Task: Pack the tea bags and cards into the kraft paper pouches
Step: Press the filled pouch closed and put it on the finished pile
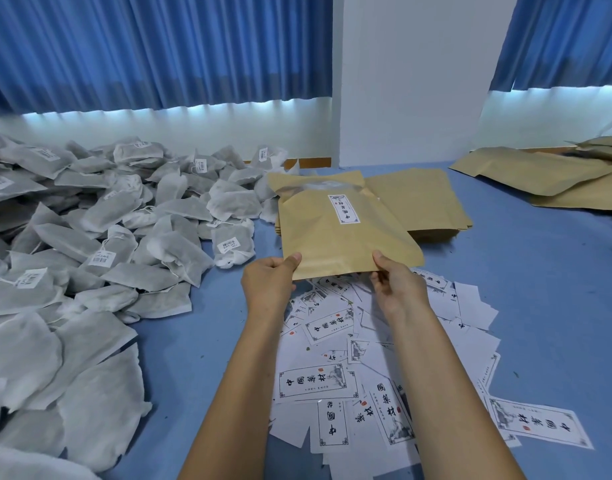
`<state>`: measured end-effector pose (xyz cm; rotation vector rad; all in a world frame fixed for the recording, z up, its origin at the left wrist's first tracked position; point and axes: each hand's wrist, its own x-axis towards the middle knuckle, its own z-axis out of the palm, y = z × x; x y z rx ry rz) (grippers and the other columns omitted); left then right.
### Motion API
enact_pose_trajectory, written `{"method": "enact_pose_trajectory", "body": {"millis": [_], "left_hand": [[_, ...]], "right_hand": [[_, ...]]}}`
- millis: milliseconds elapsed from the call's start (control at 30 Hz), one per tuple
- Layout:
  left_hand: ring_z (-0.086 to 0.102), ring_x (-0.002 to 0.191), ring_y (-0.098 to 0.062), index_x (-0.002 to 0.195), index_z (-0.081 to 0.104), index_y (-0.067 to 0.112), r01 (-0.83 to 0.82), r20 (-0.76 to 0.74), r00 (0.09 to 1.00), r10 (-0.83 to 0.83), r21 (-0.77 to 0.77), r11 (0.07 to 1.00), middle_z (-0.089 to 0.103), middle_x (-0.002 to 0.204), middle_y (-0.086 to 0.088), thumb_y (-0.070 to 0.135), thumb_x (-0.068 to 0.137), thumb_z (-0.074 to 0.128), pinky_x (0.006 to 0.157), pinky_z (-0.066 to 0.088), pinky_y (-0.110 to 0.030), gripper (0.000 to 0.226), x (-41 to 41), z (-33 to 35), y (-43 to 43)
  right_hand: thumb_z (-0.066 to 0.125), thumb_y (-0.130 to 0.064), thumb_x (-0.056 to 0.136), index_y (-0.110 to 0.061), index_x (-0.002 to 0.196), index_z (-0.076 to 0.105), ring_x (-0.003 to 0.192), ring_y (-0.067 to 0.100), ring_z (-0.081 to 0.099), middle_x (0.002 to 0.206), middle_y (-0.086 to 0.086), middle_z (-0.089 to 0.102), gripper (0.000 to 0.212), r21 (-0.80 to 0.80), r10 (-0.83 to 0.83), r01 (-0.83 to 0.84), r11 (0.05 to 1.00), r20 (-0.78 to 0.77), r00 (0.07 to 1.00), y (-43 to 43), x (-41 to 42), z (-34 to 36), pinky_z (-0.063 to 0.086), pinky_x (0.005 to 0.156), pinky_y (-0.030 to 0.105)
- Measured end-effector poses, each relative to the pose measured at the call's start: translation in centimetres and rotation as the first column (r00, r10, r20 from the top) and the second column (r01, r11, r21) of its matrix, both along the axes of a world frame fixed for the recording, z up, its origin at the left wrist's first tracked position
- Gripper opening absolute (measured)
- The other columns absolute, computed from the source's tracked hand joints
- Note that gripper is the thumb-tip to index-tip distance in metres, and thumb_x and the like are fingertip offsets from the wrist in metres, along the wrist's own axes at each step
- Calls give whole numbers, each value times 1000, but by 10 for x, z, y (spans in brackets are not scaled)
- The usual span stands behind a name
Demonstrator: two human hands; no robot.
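A labelled kraft pouch [346,237] is held above scattered cards [318,381], tea bags [90,237] heaped left, pouch stack [425,202] behind.

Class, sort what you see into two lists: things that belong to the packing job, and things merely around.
Job: held pouch, left hand, right hand, tea bags, cards, pouch stack.
Merely around: blue curtains, white wall.

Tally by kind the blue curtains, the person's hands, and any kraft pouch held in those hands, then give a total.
Blue curtains: 2
Hands: 2 (left hand, right hand)
Held kraft pouch: 1
Total: 5
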<state>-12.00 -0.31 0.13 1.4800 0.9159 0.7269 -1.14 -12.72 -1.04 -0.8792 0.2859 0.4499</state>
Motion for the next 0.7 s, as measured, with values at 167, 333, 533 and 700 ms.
{"method": "enact_pose_trajectory", "body": {"millis": [167,333,533,700], "left_hand": [[54,41,-8,69,62,9,14,-7,1000,-14,-4,1000,56,60,0,27,86,69,33,34,-10,26,1,-1,0],[53,41,-7,63,59,11,25,-4,1000,-25,-2,1000,53,58,0,25,85,70,42,39,-13,28,3,-2,-2],[53,45,-8,66,61,12,29,12,1000,-29,-24,999,55,59,3,26,84,71,43,39,-14,26,2,-1,-1],[53,47,-9,70,64,12,19,33,999,-18,-53,998,58,63,2,26,84,71,41,40,-13,21,2,-1,0]], "right_hand": [[68,5,82,-10,87,58,79,14,61,91,5,64,19,38,76,-78,996,38,996,4,-7,1,50,60,21],[67,11,80,-9,82,58,73,14,60,86,4,63,22,14,47,-48,999,25,999,4,-7,2,46,59,19],[64,5,85,-7,97,60,78,12,58,97,5,63,18,53,82,-82,995,-3,997,3,-2,1,47,61,19],[68,7,80,-5,118,57,74,11,60,110,9,63,41,3,31,-31,1000,26,999,-1,2,0,45,54,16]]}}
